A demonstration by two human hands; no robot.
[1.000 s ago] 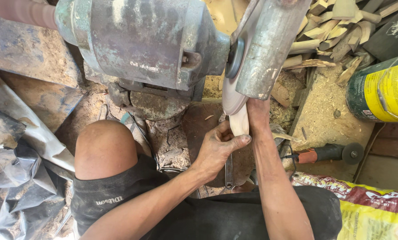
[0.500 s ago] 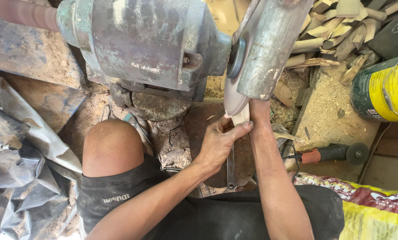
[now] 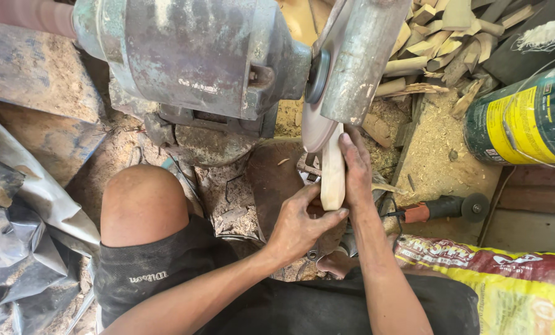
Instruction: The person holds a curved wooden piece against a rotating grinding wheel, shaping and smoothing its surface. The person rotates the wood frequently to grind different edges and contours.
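A pale wooden piece, long and flat, is pressed end-on against the sanding disc of a worn green bench motor. My left hand grips the near end of the wooden piece from below and the left. My right hand lies along its right side, fingers stretched toward the disc under the metal guard. Both forearms reach up from the bottom edge.
My bare knee and black shorts are at lower left. Wood offcuts pile at top right, sawdust below them. An angle grinder, a green-yellow can, a yellow sack and crumpled plastic sheeting lie around.
The wooden piece now stands out more from under the disc, and my left hand has shifted its grip slightly lower on it. My right hand stays alongside.
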